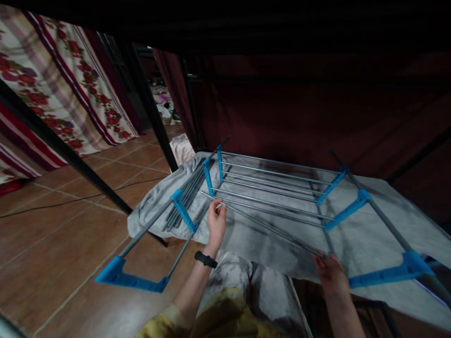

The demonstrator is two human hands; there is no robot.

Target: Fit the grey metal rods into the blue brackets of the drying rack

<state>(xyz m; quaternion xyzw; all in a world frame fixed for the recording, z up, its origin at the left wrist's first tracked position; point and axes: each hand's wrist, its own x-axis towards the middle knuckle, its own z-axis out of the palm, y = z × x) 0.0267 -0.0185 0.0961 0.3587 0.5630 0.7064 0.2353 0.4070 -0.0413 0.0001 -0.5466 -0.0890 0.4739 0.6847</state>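
A clothes drying rack [275, 188] with thin metal rods and blue plastic joints lies flat on a grey sheet [366, 234]. My left hand [215, 223] pinches one end of a loose grey rod [268, 225] near the rack's left blue bracket [183, 210]. My right hand [329, 272] grips the same rod's other end at the sheet's near edge. A black band sits on my left wrist. Both hands are closed on the rod.
Brown tiled floor [63, 234] spreads to the left, crossed by a black slanted pole [66, 152] and a thin cable. Flowered curtains [52, 80] hang at the far left. A dark red wall stands behind the rack. A dark overhang covers the top.
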